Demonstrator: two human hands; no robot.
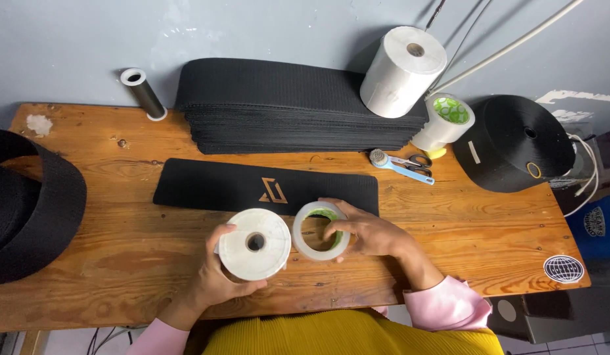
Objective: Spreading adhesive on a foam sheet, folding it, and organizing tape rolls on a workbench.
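Note:
My left hand (216, 279) grips a thick white roll with a small core hole (255, 243), held upright near the table's front edge. My right hand (370, 233) holds a clear tape ring with a green inner core (320, 230), fingers hooked through its hole. The two rolls sit side by side, nearly touching. Just behind them lies a flat black strap piece with a tan emblem (265, 187) on the wooden table (121, 230).
A stack of black strips (298, 105) lies at the back with a large white roll (403, 72) on it. Beside it stand another tape roll (446, 121), a blue rotary cutter (400, 164), small scissors (418, 160), a black webbing spool (518, 141), and a grey tube (142, 93). Black webbing (29, 204) sits at the left edge.

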